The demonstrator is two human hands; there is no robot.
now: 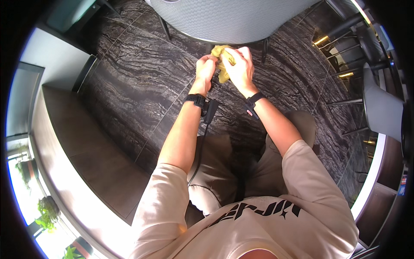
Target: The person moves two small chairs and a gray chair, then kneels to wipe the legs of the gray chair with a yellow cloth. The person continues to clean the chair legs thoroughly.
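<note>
A crumpled yellow cloth or thin plastic sheet (223,76) is bunched between my two hands; which of these it is, I cannot tell. My right hand (241,68) grips most of it, and part hangs down below the fingers. At its left edge, my left hand (205,69) pinches it with curled fingertips. Both hands are held out over the floor, just short of the curved edge of a grey textured seat or chair back (220,22). Each wrist wears a dark strap, and a black cable runs down from the device on the left one.
Dark veined floor tiles (142,74) spread below me. A wooden ledge (93,155) with a pale side runs along the left, near potted plants (48,210). On the right stand a grey chair (381,103) and shelving (378,207). Thin dark legs (164,28) support the grey seat.
</note>
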